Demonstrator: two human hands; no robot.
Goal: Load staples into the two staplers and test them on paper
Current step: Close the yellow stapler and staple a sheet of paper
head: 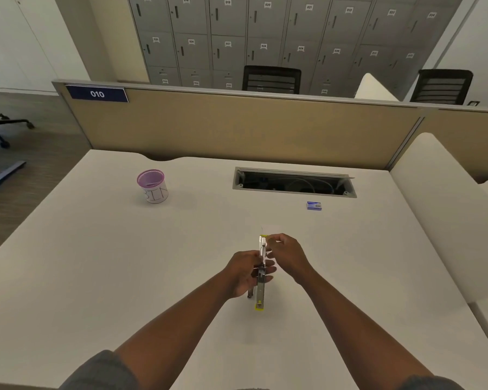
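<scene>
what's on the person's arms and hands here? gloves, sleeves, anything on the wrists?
No gloves: the left hand and right hand are bare. Forearms are bare too, with grey sleeves pushed up near the elbows at the bottom edge. No watch, ring or band shows on either wrist.

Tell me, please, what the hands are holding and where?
Both hold the opened stapler: the left hand grips its middle, and the right hand pinches its far yellow-tipped end.

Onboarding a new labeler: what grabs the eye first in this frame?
Both hands at the desk's centre: the left hand grips an opened yellow-tipped stapler, the right hand pinches at its far end. Next, the purple bin cup back left, and the small blue staple box near the cable hatch.
</scene>
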